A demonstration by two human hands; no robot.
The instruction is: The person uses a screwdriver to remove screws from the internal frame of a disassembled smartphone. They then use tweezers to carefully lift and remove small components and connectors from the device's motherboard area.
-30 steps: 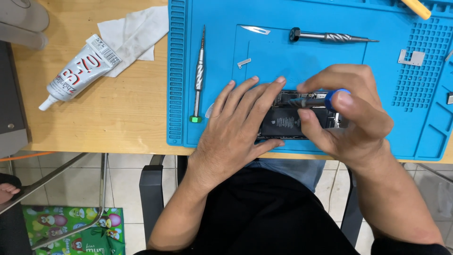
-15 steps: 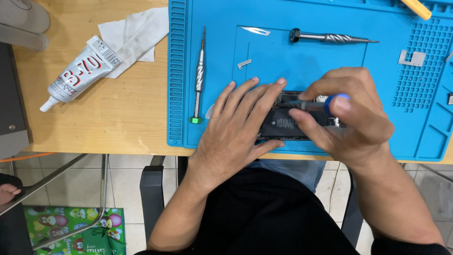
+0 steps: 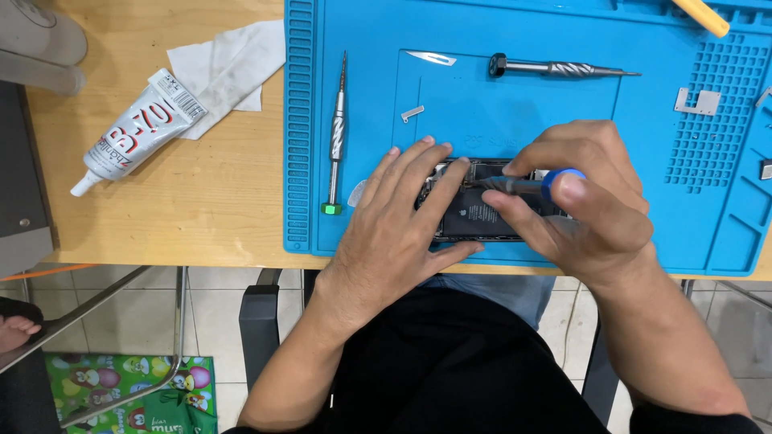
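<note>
An opened phone (image 3: pixel 481 215) lies near the front edge of a blue work mat (image 3: pixel 515 112), its dark insides showing. My left hand (image 3: pixel 398 229) rests flat on the phone's left part, fingers spread, pinning it down. My right hand (image 3: pixel 591 205) grips a dark screwdriver with a blue cap (image 3: pixel 523 185); its tip points left into the phone's upper edge, close to my left fingertips. Most of the phone is hidden under both hands.
On the mat lie a silver screwdriver with a green end (image 3: pixel 337 137), another long driver (image 3: pixel 555 70), a thin metal blade (image 3: pixel 432 58) and small metal brackets (image 3: pixel 696 101). A white glue tube (image 3: pixel 133 133) and a crumpled tissue (image 3: pixel 229 68) lie on the wooden table at left.
My right hand has turned the screwdriver a little, and its tip has shifted slightly left along the phone's upper edge. My left hand stays pressed on the phone.
</note>
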